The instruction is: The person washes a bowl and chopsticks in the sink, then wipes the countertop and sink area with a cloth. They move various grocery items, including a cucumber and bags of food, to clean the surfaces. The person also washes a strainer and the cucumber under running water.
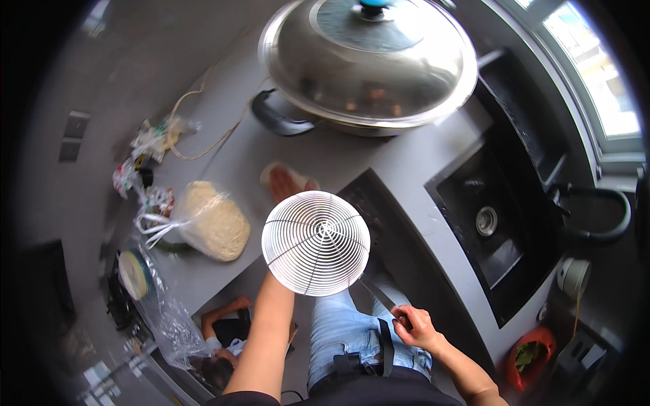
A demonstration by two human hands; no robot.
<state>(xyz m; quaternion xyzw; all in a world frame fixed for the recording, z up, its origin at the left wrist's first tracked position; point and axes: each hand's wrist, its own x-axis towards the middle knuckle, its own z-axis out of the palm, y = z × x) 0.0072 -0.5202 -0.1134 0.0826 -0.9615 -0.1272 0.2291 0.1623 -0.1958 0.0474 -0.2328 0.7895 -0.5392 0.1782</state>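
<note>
My right hand (417, 328) grips the metal handle of a wire spider strainer (316, 243). The strainer's round coil of wire faces up at me, above the counter edge. Beyond it, my left hand (284, 185) presses on a pale cloth (266, 175) on the grey countertop (238, 165); hand and cloth are blurred, and the strainer covers the wrist. To the left of this hand lies a tied clear plastic bag of dough-like pale stuff (216, 223). Past the cloth stands a large lidded steel pot (365, 76) with a black side handle.
A black sink (464, 203) with a dark faucet (604, 236) lies to the right. Crumpled plastic bags (152, 144), a cord (175, 144) and a roll of plastic film (133, 274) line the left side. A red bag of greens (530, 355) is at lower right. Another person (223, 350) is at lower left.
</note>
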